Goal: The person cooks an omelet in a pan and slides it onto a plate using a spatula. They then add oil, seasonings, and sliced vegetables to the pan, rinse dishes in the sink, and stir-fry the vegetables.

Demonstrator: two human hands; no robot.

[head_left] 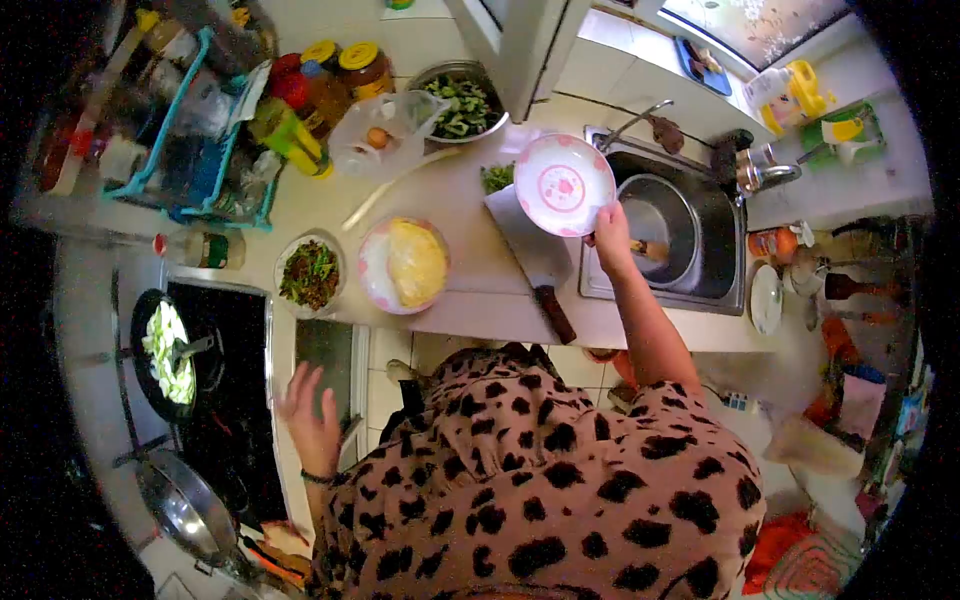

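Note:
My right hand [611,240] grips the rim of a white plate with a pink pattern [563,186], held up over the counter by the sink's left edge. Below it lies a cleaver [530,245] with a dark handle pointing toward me; chopped greens [497,178] show beside its blade. With fingers spread and nothing in them, my left hand [311,405] hovers near the stove's right edge. A pink-patterned plate holding a yellow food [416,262] sits on the counter. Left of it stands a bowl of chopped greens and dark bits [310,274].
A sink [735,262] with a metal basin lies right. On the stove at left, a pan [150,398] holds pale green slices and a spatula. A metal bowl of greens [462,100], jars [364,68] and a bagged egg [378,138] stand at the back. An open window frame juts overhead.

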